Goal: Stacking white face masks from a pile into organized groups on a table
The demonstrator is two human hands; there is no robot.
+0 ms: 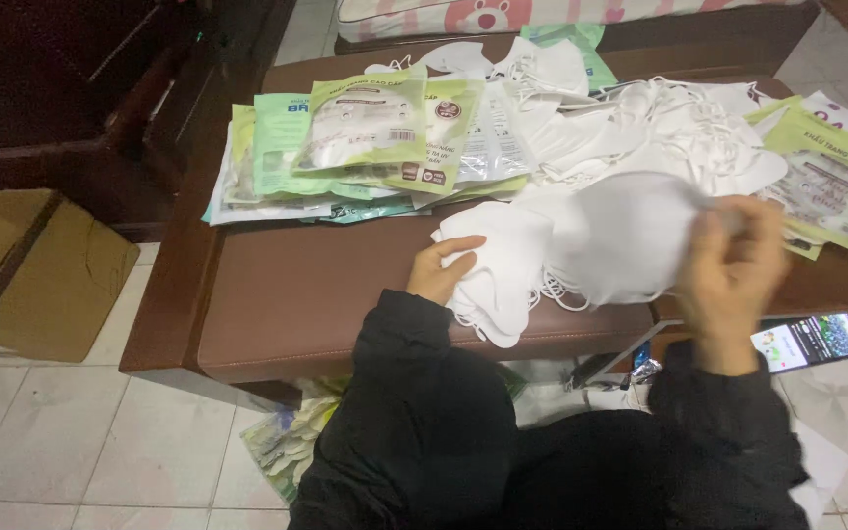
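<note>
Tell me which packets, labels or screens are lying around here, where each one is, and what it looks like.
Green packets: a fanned pile at the bench's far left, flat pouches in green, teal and clear film.
Yellow-green packets: at the bench's right edge, flat, with clear windows.
Teal packet: at the far edge, partly under white masks.
Phone screen: lit, below the bench on the right, with green and white patches.
Packets on the floor: a pale green heap under the bench.
</note>
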